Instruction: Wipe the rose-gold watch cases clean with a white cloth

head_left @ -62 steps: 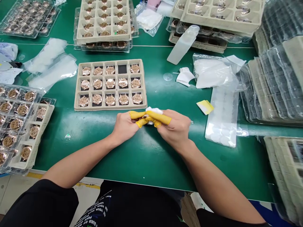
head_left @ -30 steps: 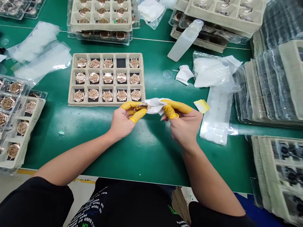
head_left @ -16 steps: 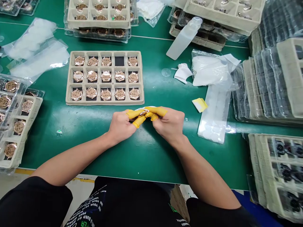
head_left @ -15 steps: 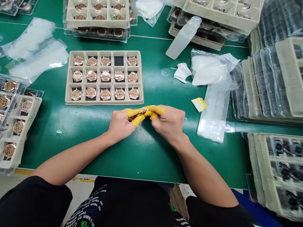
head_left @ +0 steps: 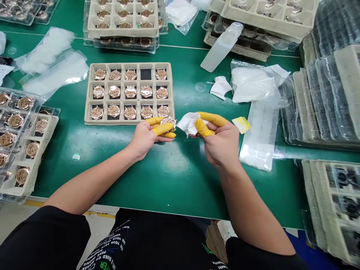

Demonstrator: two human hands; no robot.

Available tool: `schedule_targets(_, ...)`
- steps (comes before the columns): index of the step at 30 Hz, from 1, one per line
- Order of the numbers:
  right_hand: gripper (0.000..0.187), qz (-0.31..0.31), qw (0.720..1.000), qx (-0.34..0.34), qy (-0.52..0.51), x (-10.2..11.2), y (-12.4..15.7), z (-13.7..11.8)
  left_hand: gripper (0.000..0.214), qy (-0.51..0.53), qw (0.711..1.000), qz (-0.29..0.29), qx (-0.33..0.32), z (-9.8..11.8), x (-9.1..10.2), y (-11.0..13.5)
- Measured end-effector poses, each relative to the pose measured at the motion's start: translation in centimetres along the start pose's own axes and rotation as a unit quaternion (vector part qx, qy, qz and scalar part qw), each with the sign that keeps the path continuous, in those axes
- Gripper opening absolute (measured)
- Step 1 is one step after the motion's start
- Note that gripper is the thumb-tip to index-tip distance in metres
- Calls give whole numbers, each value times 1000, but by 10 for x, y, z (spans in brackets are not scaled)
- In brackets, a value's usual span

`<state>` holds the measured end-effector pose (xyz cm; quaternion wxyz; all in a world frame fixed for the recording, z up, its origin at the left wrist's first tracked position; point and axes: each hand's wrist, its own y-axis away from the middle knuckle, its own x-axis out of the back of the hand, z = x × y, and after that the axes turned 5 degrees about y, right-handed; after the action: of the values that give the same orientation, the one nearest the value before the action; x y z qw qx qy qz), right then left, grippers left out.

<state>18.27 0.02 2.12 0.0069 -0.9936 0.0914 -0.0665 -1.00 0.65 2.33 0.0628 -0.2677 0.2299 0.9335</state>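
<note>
Left hand (head_left: 144, 137) pinches a rose-gold watch case (head_left: 168, 121) at the tray's (head_left: 88, 93) near edge, its empty pocket (head_left: 145, 74) straight ahead; right hand (head_left: 222, 142), just beside, grips a white cloth (head_left: 189, 123).

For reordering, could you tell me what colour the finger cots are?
Yellow; the finger cots show best in the head view.

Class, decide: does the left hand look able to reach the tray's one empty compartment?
Probably yes: the left hand, holding a watch case, sits at the near edge of the tray, and nothing stands above the empty compartment.
</note>
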Motion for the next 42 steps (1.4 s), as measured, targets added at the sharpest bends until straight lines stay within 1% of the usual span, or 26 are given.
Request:
schedule_targets(3,33,-2,999,-26,-43,-20,10,3,40,-5,1000,-24,-14,-2,-1,-1)
schedule_targets(6,31,-4,999,-31,-22,-28,17,6,40,-52,996,-47,-63,-6,2,-2)
schedule_targets(7,29,1,1000,-18,-4,-27,18,6,37,-82,992,-50,-88,-7,4,-2)
schedule_targets(9,21,11,998,39,47,-23,18,7,28,-162,977,-50,-130,-11,9,-2)
schedule_targets(11,15,17,989,103,101,-21,17,8,22,-227,961,-41,-154,-15,13,-2)
schedule_targets(12,15,20,987,115,115,-21,17,9,22,-239,957,-35,-158,-17,13,-2)
schedule_targets(13,17,23,987,108,114,-22,17,10,23,-234,959,-29,-160,-19,13,-2)
schedule_targets(16,27,31,998,24,49,-34,20,14,29,-151,976,-11,-155,-22,8,-2)
schedule_targets(18,30,33,999,-6,13,-42,25,17,34,-101,983,-1,-151,-21,4,-2)
schedule_targets(20,29,33,999,4,22,-47,29,16,36,-68,984,20,-165,-19,1,-2)
schedule_targets(22,25,29,996,33,75,-46,31,12,39,-53,982,40,-178,-18,0,-1)
schedule_targets(24,22,3,992,37,122,-41,30,5,41,-54,981,49,-178,-18,1,-1)
schedule_targets(25,22,-30,993,10,117,-37,28,1,43,-58,981,52,-179,-19,2,-2)
schedule_targets(26,25,-70,993,-39,86,-34,25,-2,44,-60,980,55,-184,-19,2,-2)
schedule_targets(28,32,-136,978,-158,-24,-26,20,-6,47,-60,976,63,-198,-20,4,-4)
schedule_targets(29,34,-143,967,-197,-75,-22,17,-7,48,-60,976,62,-202,-20,4,-5)
schedule_targets(30,35,-124,966,-203,-105,-19,14,-6,48,-60,977,55,-198,-19,5,-6)
schedule_targets(31,35,-84,975,-176,-107,-16,12,-5,49,-60,980,42,-185,-19,5,-7)
schedule_targets(33,33,5,997,-55,-49,-12,9,-2,52,-61,989,0,-137,-18,4,-6)
schedule_targets(34,31,35,999,8,-6,-10,9,-1,54,-60,992,-19,-111,-17,4,-5)
schedule_targets(35,28,44,997,57,39,-9,10,0,57,-61,993,-33,-92,-17,3,-3)
schedule_targets(36,25,30,992,89,80,-8,11,0,60,-64,994,-41,-79,-17,3,-2)
schedule_targets(37,23,0,988,105,117,-8,12,0,62,-71,994,-44,-75,-18,3,0)
schedule_targets(39,21,-69,974,116,182,-11,16,-1,62,-91,992,-37,-83,-19,3,2)
schedule_targets(40,21,-90,965,124,211,-13,16,-1,62,-102,990,-34,-87,-20,3,3)
schedule_targets(42,21,-90,951,136,262,-18,15,0,61,-115,989,-31,-87,-22,5,2)
